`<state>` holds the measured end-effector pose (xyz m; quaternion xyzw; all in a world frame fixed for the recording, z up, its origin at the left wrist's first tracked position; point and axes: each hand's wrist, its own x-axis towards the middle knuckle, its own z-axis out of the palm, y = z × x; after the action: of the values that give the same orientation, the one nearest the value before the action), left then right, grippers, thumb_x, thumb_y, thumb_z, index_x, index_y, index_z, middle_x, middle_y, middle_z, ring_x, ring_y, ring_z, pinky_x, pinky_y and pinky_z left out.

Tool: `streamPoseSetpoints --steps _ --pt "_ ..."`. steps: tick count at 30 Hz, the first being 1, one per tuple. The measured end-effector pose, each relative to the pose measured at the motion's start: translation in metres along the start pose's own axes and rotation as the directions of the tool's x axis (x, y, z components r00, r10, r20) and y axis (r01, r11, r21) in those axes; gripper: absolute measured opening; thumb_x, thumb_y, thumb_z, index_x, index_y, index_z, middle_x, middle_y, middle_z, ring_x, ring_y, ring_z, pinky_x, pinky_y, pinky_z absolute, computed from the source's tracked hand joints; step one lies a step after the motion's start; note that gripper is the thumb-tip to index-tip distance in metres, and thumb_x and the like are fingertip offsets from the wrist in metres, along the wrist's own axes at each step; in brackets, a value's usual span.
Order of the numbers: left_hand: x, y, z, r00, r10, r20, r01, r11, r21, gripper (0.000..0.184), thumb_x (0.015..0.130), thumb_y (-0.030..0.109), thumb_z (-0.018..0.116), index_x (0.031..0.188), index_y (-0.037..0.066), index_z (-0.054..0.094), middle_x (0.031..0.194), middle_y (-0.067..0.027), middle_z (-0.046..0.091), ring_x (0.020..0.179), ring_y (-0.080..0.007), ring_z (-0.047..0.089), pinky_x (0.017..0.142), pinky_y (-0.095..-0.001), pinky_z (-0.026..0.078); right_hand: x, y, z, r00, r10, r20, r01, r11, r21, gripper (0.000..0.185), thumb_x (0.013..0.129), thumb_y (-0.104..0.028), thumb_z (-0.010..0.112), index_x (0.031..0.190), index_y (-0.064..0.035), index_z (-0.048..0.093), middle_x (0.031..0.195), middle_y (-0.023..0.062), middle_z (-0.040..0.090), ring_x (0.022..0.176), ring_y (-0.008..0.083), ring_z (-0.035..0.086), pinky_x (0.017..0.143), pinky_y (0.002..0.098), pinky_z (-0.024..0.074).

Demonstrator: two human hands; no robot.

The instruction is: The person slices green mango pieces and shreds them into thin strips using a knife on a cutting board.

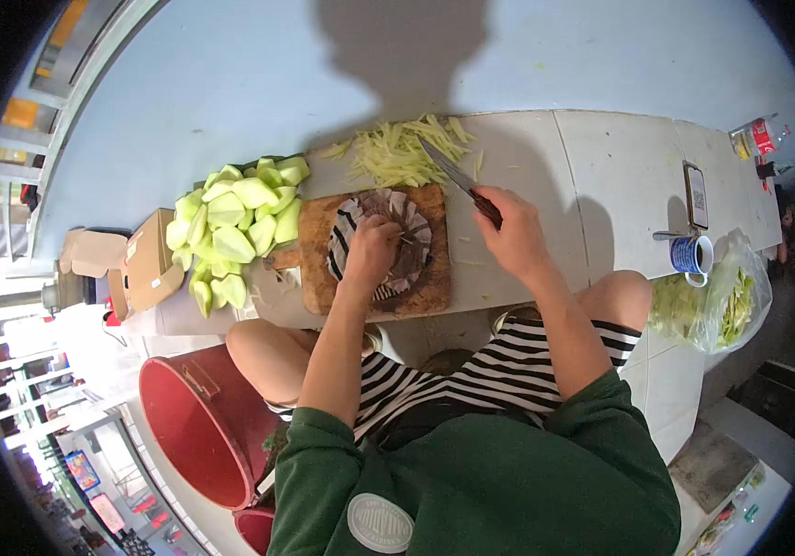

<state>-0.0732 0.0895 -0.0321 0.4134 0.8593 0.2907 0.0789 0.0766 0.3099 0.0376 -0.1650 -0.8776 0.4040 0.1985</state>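
In my right hand [515, 230] is a kitchen knife [447, 165], gripped by its dark handle, its blade slanting up and left over the pile of pale green cut strips [396, 148]. My left hand [374, 248] is curled on a bunched cloth [411, 221], part grey-brown and part black-and-white striped, which lies on a wooden cutting board [316, 222]. The fingertips are partly hidden in its folds. Left of the board, peeled pale green pieces [233, 211] are heaped up, probably of a gourd or fruit; I cannot tell the kind.
A cardboard box [150, 261] sits at the left, above a red bin [175, 417]. On the right are a phone [696, 196], a blue mug [685, 253], a bottle [761, 137] and a plastic bag [740, 301] of green strips. A wall [592, 56] borders the tiled surface.
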Motion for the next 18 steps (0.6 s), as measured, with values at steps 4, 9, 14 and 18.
streamPoseSetpoints --steps 4,9,14,18 --pt "0.002 0.005 -0.001 1.0 0.018 0.014 -0.019 0.998 0.061 0.017 0.079 0.0 0.069 0.096 0.001 0.073 0.103 -0.0183 0.066 0.104 -0.0397 0.061 0.088 -0.0464 0.052 0.0 0.003 0.001 1.0 0.002 -0.015 -0.002 1.0 -0.021 0.031 0.083 -0.003 0.071 0.113 -0.0003 0.066 0.095 0.019 0.068 0.085 0.0363 0.067 0.076 0.0412 0.0531" --pt "0.007 0.001 0.002 0.997 0.075 -0.011 -0.074 0.993 0.093 0.014 0.08 -0.002 0.066 0.093 0.001 0.068 0.1 -0.0194 0.065 0.102 -0.0414 0.061 0.086 -0.0481 0.051 0.0 0.004 0.001 1.0 -0.013 -0.025 0.013 1.0 -0.003 0.031 0.082 -0.003 0.071 0.113 -0.0003 0.066 0.095 0.0192 0.068 0.084 0.0365 0.067 0.076 0.0418 0.053" --pt "0.011 0.005 -0.005 0.999 -0.024 -0.024 0.024 1.0 -0.006 0.018 0.08 -0.003 0.063 0.097 0.0 0.067 0.098 -0.0219 0.066 0.097 -0.0428 0.063 0.084 -0.0478 0.052 0.0 0.003 -0.004 0.999 -0.026 -0.047 0.026 1.0 -0.014 0.032 0.082 -0.003 0.071 0.113 0.0 0.066 0.095 0.0197 0.068 0.085 0.0373 0.067 0.076 0.0423 0.053" --pt "0.012 0.001 -0.004 1.0 -0.016 0.002 0.016 0.994 0.106 0.02 0.078 0.0 0.064 0.098 -0.001 0.067 0.098 -0.0227 0.067 0.094 -0.043 0.064 0.083 -0.0462 0.053 0.0 0.002 -0.005 0.999 -0.014 -0.039 0.014 1.0 0.006 0.032 0.083 -0.003 0.071 0.114 -0.0006 0.066 0.095 0.0204 0.068 0.086 0.0387 0.066 0.078 0.0446 0.0527"
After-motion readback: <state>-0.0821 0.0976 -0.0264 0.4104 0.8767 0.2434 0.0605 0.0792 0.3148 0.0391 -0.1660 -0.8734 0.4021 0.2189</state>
